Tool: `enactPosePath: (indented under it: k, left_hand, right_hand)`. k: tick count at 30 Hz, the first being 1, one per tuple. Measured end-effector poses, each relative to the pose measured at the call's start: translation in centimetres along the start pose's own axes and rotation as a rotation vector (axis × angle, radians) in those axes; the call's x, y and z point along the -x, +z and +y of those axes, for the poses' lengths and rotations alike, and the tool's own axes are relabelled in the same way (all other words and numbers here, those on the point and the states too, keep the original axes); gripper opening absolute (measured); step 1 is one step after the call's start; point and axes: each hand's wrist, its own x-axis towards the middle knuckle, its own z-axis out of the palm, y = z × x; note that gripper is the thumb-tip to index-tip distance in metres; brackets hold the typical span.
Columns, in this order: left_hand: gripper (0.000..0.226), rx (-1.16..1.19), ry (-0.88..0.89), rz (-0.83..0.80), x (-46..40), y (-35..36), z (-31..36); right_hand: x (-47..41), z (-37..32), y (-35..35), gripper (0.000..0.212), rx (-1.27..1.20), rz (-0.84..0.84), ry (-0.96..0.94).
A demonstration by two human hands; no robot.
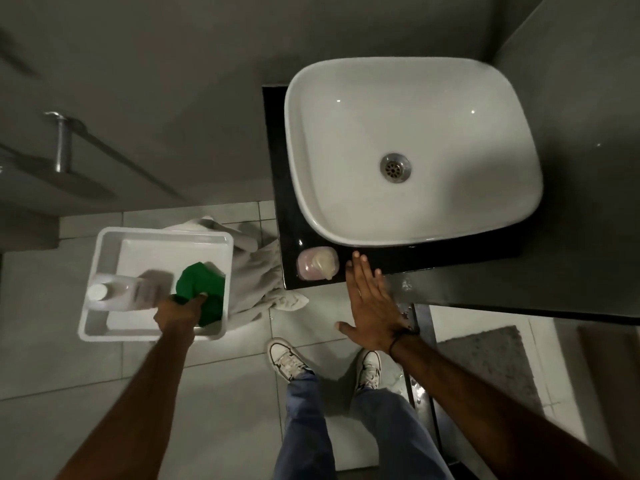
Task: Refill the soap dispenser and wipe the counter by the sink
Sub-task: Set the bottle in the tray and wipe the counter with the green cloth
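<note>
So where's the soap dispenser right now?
The soap dispenser stands on the black counter's front left corner, just below the white sink, beside the right hand's fingertips.

Looking straight down on a dim bathroom. Left hand [181, 308] reaching into a white tray [90, 271] on the tiled floor, fingers closed on a green cloth [201, 284] lying beside a white bottle [114, 292]. Right hand [372, 306] flat and spread, fingertips touching the front edge of the black desk [287, 202], just beside a pink soap dispenser [318, 263]. White basin [412, 150] above it. Grey towel [256, 271] crumpled between tray and desk.
</note>
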Motion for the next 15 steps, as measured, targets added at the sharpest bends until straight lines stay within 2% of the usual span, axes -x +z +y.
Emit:
enactPosePath:
  k: [4,7,9,11,15]
  left_hand:
    - [0.048,0.052,0.110,0.083,5.8,-2.9,-0.4]
    - [0.037,0.228,0.108,0.071,11.4,-4.4,-1.1]
    - [0.030,0.358,0.104,0.012,15.5,-4.5,-1.1]
    - [0.026,0.472,0.097,-0.073,19.7,-3.8,-0.8]
    - [0.022,0.536,0.130,-0.294,27.0,-0.6,0.6]
  right_hand:
    - [0.2,0.2,-0.7,0.120,-0.011,-0.014,-0.020]
    - [1.2,-1.0,-1.3,0.112,-0.183,0.026,0.004]
    - [2.3,-2.7,-1.8,0.103,-0.422,0.064,0.005]
    - [3.4,-4.4,-2.8,0.087,-0.719,-0.002,0.010]
    - [5.2,-4.6,-4.7,0.038,-1.380,-0.402,0.066]
